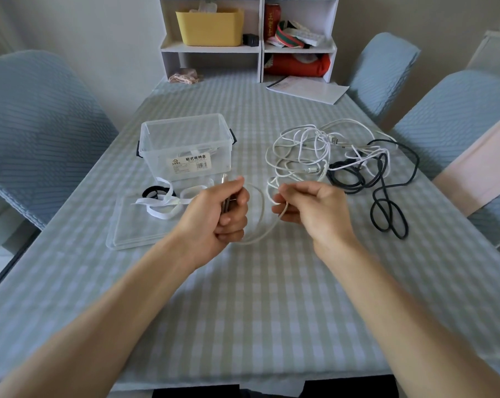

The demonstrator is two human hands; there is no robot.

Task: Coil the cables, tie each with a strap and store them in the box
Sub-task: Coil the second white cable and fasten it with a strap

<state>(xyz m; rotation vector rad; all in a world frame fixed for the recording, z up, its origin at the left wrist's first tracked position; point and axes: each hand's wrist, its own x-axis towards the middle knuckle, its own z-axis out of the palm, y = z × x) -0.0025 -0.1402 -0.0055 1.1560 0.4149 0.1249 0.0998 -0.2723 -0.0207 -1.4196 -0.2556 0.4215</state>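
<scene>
White cable (pixel 261 214): our left hand (pixel 223 214) grips the plug end, right hand (pixel 306 202) pinches the run, seemingly from the tangle; we should feed even loops.

Both bare forearms reach from the near edge toward the middle of the scene, angled inward. The left hand (pixel 220 214) is curled into a fist, thumb on top, gripping a white cable (pixel 260 225) near its plug end. The right hand (pixel 309 208) sits just right of it, palm down, its fingers (pixel 283 209) bent and pinching the same cable.
</scene>
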